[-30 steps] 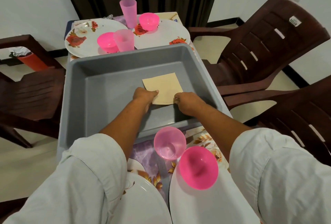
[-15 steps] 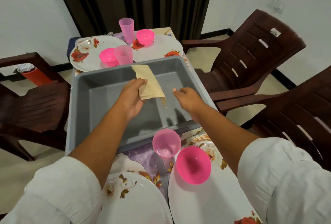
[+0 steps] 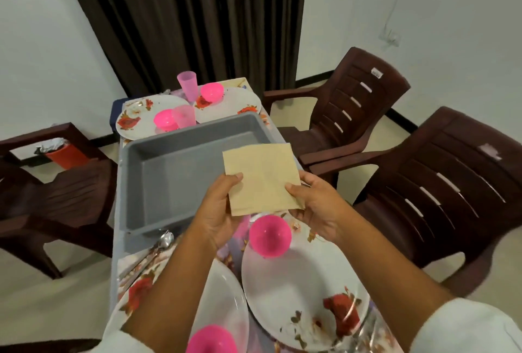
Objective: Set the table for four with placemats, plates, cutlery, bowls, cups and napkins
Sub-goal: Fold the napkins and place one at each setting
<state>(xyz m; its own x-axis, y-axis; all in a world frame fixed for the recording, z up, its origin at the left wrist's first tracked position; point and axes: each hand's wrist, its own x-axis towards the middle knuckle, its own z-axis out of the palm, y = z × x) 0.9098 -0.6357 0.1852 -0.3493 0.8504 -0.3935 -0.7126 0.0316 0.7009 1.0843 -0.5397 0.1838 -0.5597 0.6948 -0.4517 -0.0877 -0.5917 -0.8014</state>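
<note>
1. Head view: both hands hold one tan paper napkin up in the air, above the near right corner of a grey plastic tub.
2. Left hand pinches the napkin's lower left edge, thumb on top and fingers curled beneath it.
3. Right hand pinches the lower right corner in the same way, thumb on the upper face.
4. One tub stands in the middle of the counter, between the far and near settings.
5. Four white floral plates show: a far left plate, a far right plate, a near right plate and a near left plate, partly hidden by the left forearm.
6. Four pink bowls show, one on each plate: far left bowl, far right bowl, near right bowl and near left bowl, cut off by the bottom edge.
7. Two pale pink cups are plain to see, both at the far end: a tall cup and a second cup beside the far left bowl.
8. One spoon lies just beside the tub's near wall; whatever cutlery lies with it is too blurred to count.
9. Three brown plastic chairs stand round the counter: a left chair, a far right chair and a near right chair.
</note>
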